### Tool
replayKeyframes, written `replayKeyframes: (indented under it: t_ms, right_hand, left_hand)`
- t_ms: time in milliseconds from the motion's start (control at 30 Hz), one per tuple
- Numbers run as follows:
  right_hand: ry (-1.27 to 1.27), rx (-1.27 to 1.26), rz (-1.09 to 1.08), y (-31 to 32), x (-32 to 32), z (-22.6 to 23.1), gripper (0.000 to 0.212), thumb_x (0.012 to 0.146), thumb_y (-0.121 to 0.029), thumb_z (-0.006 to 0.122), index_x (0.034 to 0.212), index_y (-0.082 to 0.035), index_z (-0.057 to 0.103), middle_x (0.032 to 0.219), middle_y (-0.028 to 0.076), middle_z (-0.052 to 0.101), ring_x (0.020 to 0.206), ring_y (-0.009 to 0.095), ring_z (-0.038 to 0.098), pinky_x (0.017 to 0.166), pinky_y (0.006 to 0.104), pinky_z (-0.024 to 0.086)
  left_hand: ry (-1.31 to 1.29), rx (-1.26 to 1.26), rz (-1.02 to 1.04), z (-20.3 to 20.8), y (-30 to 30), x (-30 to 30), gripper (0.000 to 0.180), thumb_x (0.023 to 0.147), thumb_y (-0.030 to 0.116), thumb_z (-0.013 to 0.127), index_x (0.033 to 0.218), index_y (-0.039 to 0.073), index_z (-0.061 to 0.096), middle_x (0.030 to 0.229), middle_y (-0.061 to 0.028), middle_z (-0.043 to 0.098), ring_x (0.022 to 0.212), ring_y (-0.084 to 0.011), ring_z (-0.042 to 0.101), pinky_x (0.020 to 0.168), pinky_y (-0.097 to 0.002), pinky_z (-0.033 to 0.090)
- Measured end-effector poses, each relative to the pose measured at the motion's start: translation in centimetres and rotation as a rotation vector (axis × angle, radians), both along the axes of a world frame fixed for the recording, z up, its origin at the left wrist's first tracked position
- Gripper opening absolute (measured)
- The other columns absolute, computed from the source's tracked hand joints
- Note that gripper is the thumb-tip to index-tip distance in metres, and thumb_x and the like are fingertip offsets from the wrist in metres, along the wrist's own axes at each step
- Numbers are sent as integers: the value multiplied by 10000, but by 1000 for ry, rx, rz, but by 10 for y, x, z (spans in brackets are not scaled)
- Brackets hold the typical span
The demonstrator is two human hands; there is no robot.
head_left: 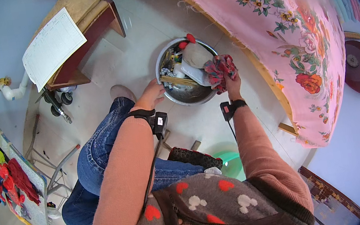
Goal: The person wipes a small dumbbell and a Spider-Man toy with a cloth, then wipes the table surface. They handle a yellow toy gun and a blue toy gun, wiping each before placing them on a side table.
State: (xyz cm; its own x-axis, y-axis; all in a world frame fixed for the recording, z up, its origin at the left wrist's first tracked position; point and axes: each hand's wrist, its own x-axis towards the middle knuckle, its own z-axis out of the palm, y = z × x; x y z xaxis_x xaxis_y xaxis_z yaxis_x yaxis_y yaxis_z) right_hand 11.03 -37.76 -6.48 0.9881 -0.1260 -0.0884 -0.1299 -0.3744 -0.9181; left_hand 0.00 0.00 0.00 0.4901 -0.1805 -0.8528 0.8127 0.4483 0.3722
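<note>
A round metal basin (pixel 190 95) stands on the floor in front of me with several mixed items in it. Among these are a pale rounded bundle (pixel 196 55), a white plastic container (pixel 194 72), wooden sticks (pixel 178 81) and a red object (pixel 188 40) at the far rim. My right hand (pixel 233 85) grips a crumpled red and grey patterned cloth (pixel 220 72) over the basin's right rim. By the left rim is my left hand (pixel 152 95), fingers apart and nothing seen in it; whether it touches the rim I cannot tell.
Pink flowered fabric (pixel 299 45) covers a wood-edged bed at the right. On the left, a paper sheet (pixel 55 47) lies on a wooden desk (pixel 83 11). A small folding table (pixel 38 183) bears red items. A green basin (pixel 232 165) is beside my legs.
</note>
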Motion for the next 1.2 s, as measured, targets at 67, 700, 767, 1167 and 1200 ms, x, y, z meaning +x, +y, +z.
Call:
replayKeyframes:
  t_ms: [67,700,767,1167,1200]
  right_hand:
    - [60,-119,-86,-15,-26,10,430,939,-192,771,1322,-47,640,1198,96,739,1110,207,685,976,353,521]
    - [-94,-361,442,119,-185,108,676,743,20,736,1390,-143,624,1365,185,576,1256,421,546,1102,446,433]
    - [-173,-392,524,147,-171,112,698,736,29,726,1401,-158,621,1390,184,567,1272,433,529,1105,456,433]
    - [23,-632,758,173,-139,85,797,671,-92,844,1425,-192,605,1492,218,504,1345,483,477,1129,515,441]
    - [-22,-638,760,165,-145,88,815,635,-107,872,1406,-188,621,1497,205,513,1351,466,482,1128,515,443]
  left_hand:
    - [-3,-50,-59,-1,-5,2,781,990,138,562,1671,207,185,1525,-67,471,1388,-260,484,1170,-533,358]
    - [34,82,-124,-3,-5,-5,531,1077,265,473,1598,220,379,1605,-92,412,1488,-292,375,1118,-533,430]
    - [2,84,-161,-1,-7,-7,464,1105,354,435,1541,199,473,1549,-104,490,1449,-282,441,1083,-516,466]
    - [201,15,-18,-8,0,-7,664,1081,637,315,1532,166,443,1482,-87,547,1401,-316,479,1118,-553,403]
    - [218,30,-3,-15,-2,-7,691,1057,650,363,1564,179,380,1564,-76,446,1463,-327,379,1145,-593,337]
